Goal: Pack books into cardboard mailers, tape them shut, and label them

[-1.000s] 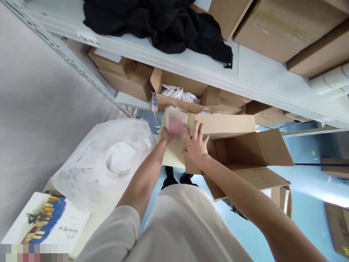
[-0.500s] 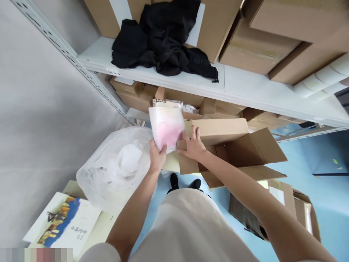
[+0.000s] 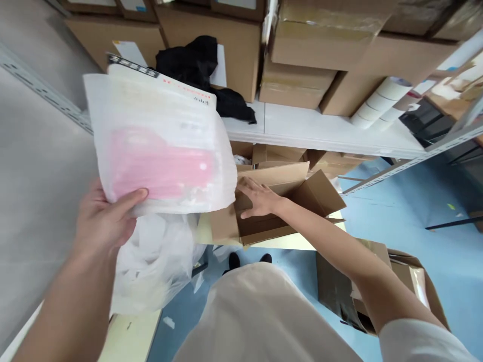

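Observation:
My left hand (image 3: 107, 213) grips a book (image 3: 162, 168) by its lower left corner, thumb on top. The book is in a translucent white sleeve; pink print shows through, and its top edge with dark lettering sticks out. It is held up close to the camera. My right hand (image 3: 262, 198) is over the left end of an open cardboard box (image 3: 277, 229), fingers apart and nothing held. Its fingertips are by the sleeve's right edge; I cannot tell whether they touch it. The box stands with flaps up on a pale yellow table (image 3: 204, 231).
A large clear plastic bag (image 3: 154, 266) with white material lies left of the box. Ahead, a white shelf (image 3: 294, 118) carries cartons (image 3: 302, 85), black cloth (image 3: 192, 65) and tape rolls (image 3: 383, 103). Another open carton (image 3: 377, 251) sits at the lower right.
My left hand has brought the sleeved book up and left, closer to the camera. My right hand has come off the box's left flap and is over its opening. The view has shifted right.

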Available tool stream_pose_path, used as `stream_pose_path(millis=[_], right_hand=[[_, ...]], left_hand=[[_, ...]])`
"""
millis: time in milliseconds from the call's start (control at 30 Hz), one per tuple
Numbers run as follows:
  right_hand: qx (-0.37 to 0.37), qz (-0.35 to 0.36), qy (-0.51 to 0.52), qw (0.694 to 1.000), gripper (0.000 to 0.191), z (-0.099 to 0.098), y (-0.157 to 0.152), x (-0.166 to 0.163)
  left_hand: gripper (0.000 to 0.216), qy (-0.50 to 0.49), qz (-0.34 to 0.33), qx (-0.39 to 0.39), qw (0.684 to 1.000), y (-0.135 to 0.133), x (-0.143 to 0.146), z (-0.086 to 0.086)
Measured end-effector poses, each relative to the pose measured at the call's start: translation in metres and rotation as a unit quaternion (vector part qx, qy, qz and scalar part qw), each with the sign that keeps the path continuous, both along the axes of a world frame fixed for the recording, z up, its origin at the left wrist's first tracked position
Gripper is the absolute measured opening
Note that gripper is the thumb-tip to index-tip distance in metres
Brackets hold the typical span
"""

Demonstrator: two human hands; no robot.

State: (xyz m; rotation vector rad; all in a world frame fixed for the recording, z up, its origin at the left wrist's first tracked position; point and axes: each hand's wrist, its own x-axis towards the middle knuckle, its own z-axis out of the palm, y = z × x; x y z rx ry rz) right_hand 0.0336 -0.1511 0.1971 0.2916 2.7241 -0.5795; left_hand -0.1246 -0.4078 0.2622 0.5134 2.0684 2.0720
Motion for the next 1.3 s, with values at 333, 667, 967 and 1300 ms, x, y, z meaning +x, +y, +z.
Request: stream_pose_path(millis=[333, 667, 967, 1300], right_hand=[[0.072, -0.145, -0.13, 0.978, 0.142, 0.001, 0.103, 0.202], [0.02, -0.201, -0.019, 0.979, 0.114, -0.041, 0.119, 0.23], [0.012, -0.223, 0.03, 0.974, 0.147, -0.089, 0.107, 0.235], [0.015, -0.232, 0.046, 0.971, 0.155, -0.101, 0.11, 0.23]], left_hand=[[0.063, -0.15, -0.18, -0.085, 0.968, 0.09, 0.036, -0.021], [0.052, 0.073, -0.303, -0.18, 0.933, 0.149, 0.035, 0.007], [0.042, 0.218, -0.531, -0.37, 0.73, 0.184, 0.079, -0.03], [0.085, 0.227, -0.537, -0.513, 0.63, 0.205, 0.09, -0.092]])
